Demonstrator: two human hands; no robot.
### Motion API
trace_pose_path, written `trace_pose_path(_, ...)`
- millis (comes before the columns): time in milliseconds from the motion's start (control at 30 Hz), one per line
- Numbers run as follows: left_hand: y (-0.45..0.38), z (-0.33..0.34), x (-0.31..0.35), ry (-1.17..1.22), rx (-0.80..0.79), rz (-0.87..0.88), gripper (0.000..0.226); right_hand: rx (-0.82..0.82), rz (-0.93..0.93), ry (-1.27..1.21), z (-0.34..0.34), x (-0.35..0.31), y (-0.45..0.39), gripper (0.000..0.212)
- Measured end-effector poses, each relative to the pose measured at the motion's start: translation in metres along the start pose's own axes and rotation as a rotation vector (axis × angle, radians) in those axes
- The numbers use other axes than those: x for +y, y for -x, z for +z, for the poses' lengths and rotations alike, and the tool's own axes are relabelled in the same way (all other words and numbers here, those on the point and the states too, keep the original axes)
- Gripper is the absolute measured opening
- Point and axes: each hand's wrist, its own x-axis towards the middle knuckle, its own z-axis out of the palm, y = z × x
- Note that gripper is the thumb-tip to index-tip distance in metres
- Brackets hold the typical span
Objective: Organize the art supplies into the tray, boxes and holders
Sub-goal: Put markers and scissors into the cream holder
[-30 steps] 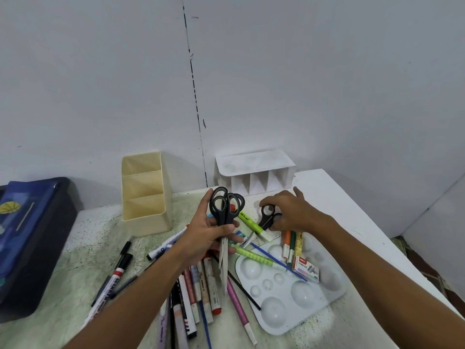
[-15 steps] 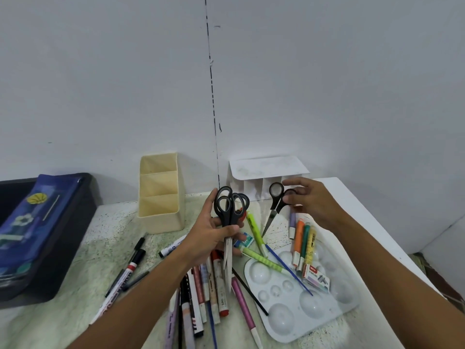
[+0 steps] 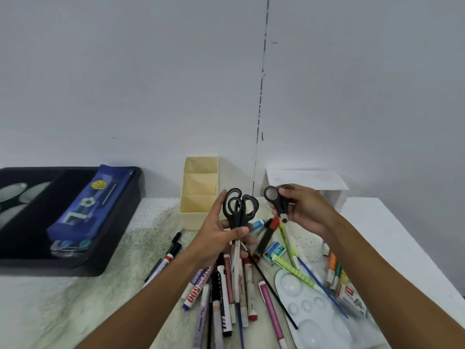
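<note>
My left hand (image 3: 219, 236) grips a pair of large black-handled scissors (image 3: 239, 210) upright, handles up, blades pointing down over the marker pile. My right hand (image 3: 305, 210) holds a small black-handled scissors (image 3: 278, 200) just to the right, lifted off the table. Below lie several markers and pens (image 3: 231, 285). A cream three-slot holder (image 3: 200, 190) stands at the back, a white divided holder (image 3: 307, 182) behind my right hand. A black tray (image 3: 75, 263) sits at the left.
A blue pencil case (image 3: 90, 205) lies in the black tray. A white paint palette (image 3: 314, 313) at the lower right carries pens and a small box. A staples box (image 3: 275, 250) lies mid-table. The table's right edge runs near the white holder; a wall stands close behind.
My right hand lifted the small scissors off the table and brought it left toward the large scissors. The view swung left, bringing the black tray in.
</note>
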Motion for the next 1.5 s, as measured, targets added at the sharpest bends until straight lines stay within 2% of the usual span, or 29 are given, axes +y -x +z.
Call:
trace_pose_path(300,0.015,-0.017,0.004,0.035,0.046,-0.002,0.107,0.08,0.083,0.13,0.034,0.019,-0.015,0.005)
trace_pose_path(567,0.023,-0.033,0.017,0.077,0.122,0.05,0.1,0.08,0.106,0.074,0.05,0.01,-0.024,0.003)
trace_pose_path(800,0.027,-0.057,0.027,0.079,0.225,0.082,0.1,0.045,0.071,0.168,0.072,0.01,-0.032,0.01)
trace_pose_path(1200,0.009,-0.102,0.076,0.068,0.341,0.22,0.098,0.271,-0.259,-0.029,0.12,-0.041,-0.07,0.01)
trace_pose_path(1400,-0.008,-0.11,0.084,0.064,0.326,0.229,0.1,0.4,-0.34,0.091,0.133,-0.031,-0.095,0.014)
trace_pose_path(1500,-0.015,-0.11,0.085,0.072,0.309,0.23,0.099,0.448,-0.376,0.238,0.136,-0.018,-0.105,0.014)
